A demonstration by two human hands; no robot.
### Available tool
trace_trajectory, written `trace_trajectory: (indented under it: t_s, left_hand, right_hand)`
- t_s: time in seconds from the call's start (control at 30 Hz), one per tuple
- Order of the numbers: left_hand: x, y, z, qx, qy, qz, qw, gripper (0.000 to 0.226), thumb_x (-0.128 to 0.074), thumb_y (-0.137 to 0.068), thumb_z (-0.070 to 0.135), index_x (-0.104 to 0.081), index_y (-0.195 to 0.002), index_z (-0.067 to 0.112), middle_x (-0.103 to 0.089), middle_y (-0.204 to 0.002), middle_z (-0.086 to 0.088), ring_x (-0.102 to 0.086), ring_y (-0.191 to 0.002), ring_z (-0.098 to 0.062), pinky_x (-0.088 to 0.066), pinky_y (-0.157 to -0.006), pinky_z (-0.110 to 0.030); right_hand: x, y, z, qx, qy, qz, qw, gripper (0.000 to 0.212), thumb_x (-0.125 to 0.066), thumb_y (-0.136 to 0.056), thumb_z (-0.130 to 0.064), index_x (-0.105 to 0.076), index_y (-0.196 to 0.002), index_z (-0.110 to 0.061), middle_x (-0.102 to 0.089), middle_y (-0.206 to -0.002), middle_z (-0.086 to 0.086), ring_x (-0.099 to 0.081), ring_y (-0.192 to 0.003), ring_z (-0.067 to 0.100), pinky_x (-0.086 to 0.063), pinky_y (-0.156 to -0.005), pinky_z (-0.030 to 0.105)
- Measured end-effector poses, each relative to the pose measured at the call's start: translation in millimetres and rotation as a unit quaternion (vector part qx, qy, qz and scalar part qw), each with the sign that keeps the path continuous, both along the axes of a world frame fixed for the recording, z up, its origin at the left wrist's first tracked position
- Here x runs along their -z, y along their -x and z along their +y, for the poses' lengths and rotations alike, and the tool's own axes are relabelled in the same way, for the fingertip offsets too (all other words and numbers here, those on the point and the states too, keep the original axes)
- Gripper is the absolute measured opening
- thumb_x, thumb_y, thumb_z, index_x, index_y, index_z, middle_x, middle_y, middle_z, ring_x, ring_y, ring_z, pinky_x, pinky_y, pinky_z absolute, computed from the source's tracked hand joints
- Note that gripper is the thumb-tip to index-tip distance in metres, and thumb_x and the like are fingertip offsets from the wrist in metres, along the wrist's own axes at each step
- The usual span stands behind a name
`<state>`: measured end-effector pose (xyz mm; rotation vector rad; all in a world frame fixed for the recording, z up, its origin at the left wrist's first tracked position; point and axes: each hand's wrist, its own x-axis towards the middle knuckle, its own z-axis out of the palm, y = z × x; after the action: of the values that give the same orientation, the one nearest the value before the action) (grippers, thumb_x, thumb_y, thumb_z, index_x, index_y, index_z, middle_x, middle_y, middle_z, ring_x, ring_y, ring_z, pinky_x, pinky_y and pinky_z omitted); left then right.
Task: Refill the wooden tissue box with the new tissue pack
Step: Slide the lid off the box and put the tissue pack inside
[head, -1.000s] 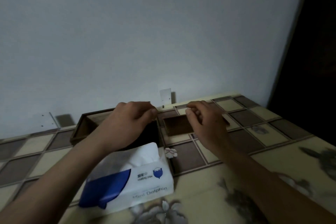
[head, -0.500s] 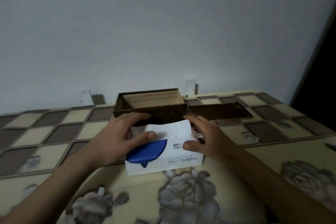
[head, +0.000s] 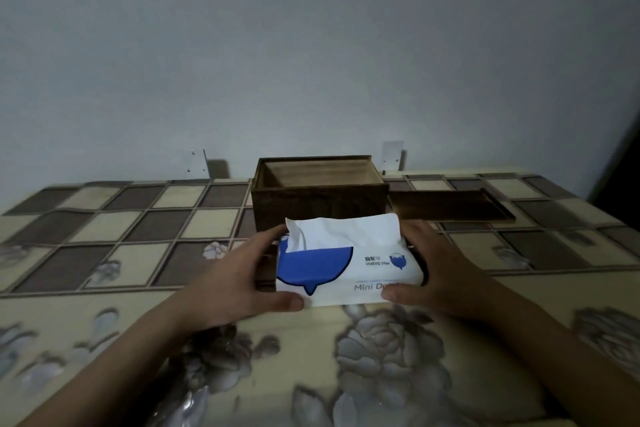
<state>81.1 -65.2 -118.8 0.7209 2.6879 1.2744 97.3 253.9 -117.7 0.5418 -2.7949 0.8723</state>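
Checked, floral-cloth surface (head: 104, 229) against bare grey wall. White-and-blue soft plastic tissue pack (head: 346, 263) sits just before open dark wooden tissue box (head: 318, 198). Left hand (head: 239, 274) and right hand (head: 433, 270) grip its ends. Light, squashy, probably slick; hold short ends.

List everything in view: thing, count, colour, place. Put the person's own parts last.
wooden tissue box: one, dark brown, open and empty, at the back of the table by the wall.
wooden lid: one, dark brown, flat on the table right of the box.
tissue pack: one, white with a blue whale print, in front of the box, between both hands.
tablecloth: one, beige and brown checks with grey flowers, covering the table.
wall plates: two, white, low on the wall.
left hand: one, gripping the pack's left end.
right hand: one, gripping its right end.
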Motion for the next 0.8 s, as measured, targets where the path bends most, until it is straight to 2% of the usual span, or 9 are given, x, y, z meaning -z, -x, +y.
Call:
trace_trajectory:
  t_s: [0.07, 0.13, 0.27, 0.33, 0.4, 0.5, 0.57, 0.67, 0.8]
  left_hand:
    - [4, 3, -1, 0.01, 0.009, 0.008, 1.0, 0.103, -0.085, -0.057, 0.066, -0.026, -0.141, 0.059, -0.055, -0.137, 0.023, -0.057, -0.12, 0.001, -0.054, -0.095, -0.041]
    - [6, 6, -2, 0.006, 0.019, 0.019, 1.0, 0.101, -0.084, -0.057, 0.067, -0.028, -0.141, 0.057, -0.055, -0.136, 0.027, -0.056, -0.12, 0.003, -0.053, -0.095, -0.039]
    - [6, 6, -6, -0.028, 0.046, 0.067, 0.996, 0.103, -0.076, -0.049, 0.08, -0.026, -0.138, 0.061, -0.038, -0.121, 0.053, -0.048, -0.118, 0.016, -0.049, -0.094, -0.02]
    - [4, 4, -6, -0.026, 0.046, 0.078, 0.996, 0.092, -0.073, -0.048, 0.083, -0.024, -0.125, 0.072, -0.035, -0.116, 0.059, -0.043, -0.115, 0.024, -0.042, -0.088, -0.004]
    - [0, 2, -5, -0.034, 0.041, 0.093, 0.994, 0.088, -0.071, -0.048, 0.084, -0.025, -0.121, 0.072, -0.035, -0.117, 0.057, -0.038, -0.114, 0.029, -0.036, -0.083, 0.004]
    - [-4, 0, -6, -0.05, 0.007, 0.099, 0.994, 0.086, -0.076, -0.049, 0.078, -0.03, -0.122, 0.073, -0.045, -0.126, 0.043, -0.045, -0.116, 0.02, -0.038, -0.086, 0.0]
    - [-10, -2, -7, -0.054, -0.01, 0.113, 0.992, 0.087, -0.078, -0.053, 0.074, -0.031, -0.125, 0.073, -0.052, -0.127, 0.038, -0.051, -0.116, 0.013, -0.041, -0.086, -0.005]
    - [-21, -1, -11, -0.065, -0.026, 0.152, 0.986, 0.083, -0.08, -0.056, 0.069, -0.033, -0.124, 0.074, -0.052, -0.122, 0.045, -0.055, -0.111, 0.013, -0.039, -0.081, 0.001]
    - [-39, 8, -12, -0.067, -0.047, 0.168, 0.982, 0.081, -0.078, -0.057, 0.069, -0.035, -0.126, 0.072, -0.052, -0.122, 0.047, -0.056, -0.112, 0.012, -0.04, -0.082, 0.001]
  right_hand:
    - [1, -1, -1, 0.001, -0.001, 0.004, 1.0, 0.104, -0.073, -0.058, -0.066, -0.037, -0.142, -0.018, -0.047, -0.129, -0.006, -0.054, -0.108, 0.011, -0.053, -0.086, 0.035]
    - [2, 0, -1, -0.001, -0.005, 0.006, 1.0, 0.106, -0.072, -0.058, -0.066, -0.036, -0.144, -0.017, -0.048, -0.131, -0.004, -0.054, -0.109, 0.013, -0.053, -0.088, 0.036]
    - [1, 3, -1, -0.015, 0.012, -0.001, 1.0, 0.103, -0.076, -0.06, -0.062, -0.036, -0.144, -0.017, -0.052, -0.128, -0.004, -0.057, -0.107, 0.012, -0.055, -0.085, 0.037]
    - [1, 5, -1, -0.02, 0.022, 0.001, 1.0, 0.101, -0.077, -0.059, -0.061, -0.038, -0.142, -0.019, -0.053, -0.122, -0.006, -0.059, -0.104, 0.01, -0.057, -0.08, 0.035]
    - [1, 7, -2, -0.025, 0.032, 0.004, 0.999, 0.097, -0.079, -0.06, -0.059, -0.04, -0.141, -0.021, -0.052, -0.118, -0.008, -0.059, -0.103, 0.008, -0.057, -0.078, 0.033]
    - [-2, 12, -2, -0.032, 0.061, 0.008, 0.998, 0.098, -0.08, -0.059, -0.058, -0.04, -0.141, -0.024, -0.049, -0.118, -0.017, -0.057, -0.105, 0.001, -0.056, -0.077, 0.025]
    - [-8, 15, -2, -0.032, 0.075, 0.01, 0.997, 0.101, -0.078, -0.056, -0.063, -0.038, -0.142, -0.03, -0.048, -0.12, -0.02, -0.057, -0.104, -0.001, -0.057, -0.079, 0.027]
    - [-19, 20, -2, -0.048, 0.129, 0.011, 0.99, 0.105, -0.078, -0.053, -0.07, -0.035, -0.142, -0.037, -0.049, -0.125, -0.021, -0.06, -0.105, -0.001, -0.058, -0.076, 0.024]
    - [-36, 27, -8, -0.073, 0.192, 0.022, 0.978, 0.092, -0.083, -0.057, -0.058, -0.037, -0.136, -0.052, -0.055, -0.128, -0.013, -0.064, -0.108, 0.006, -0.059, -0.073, 0.024]
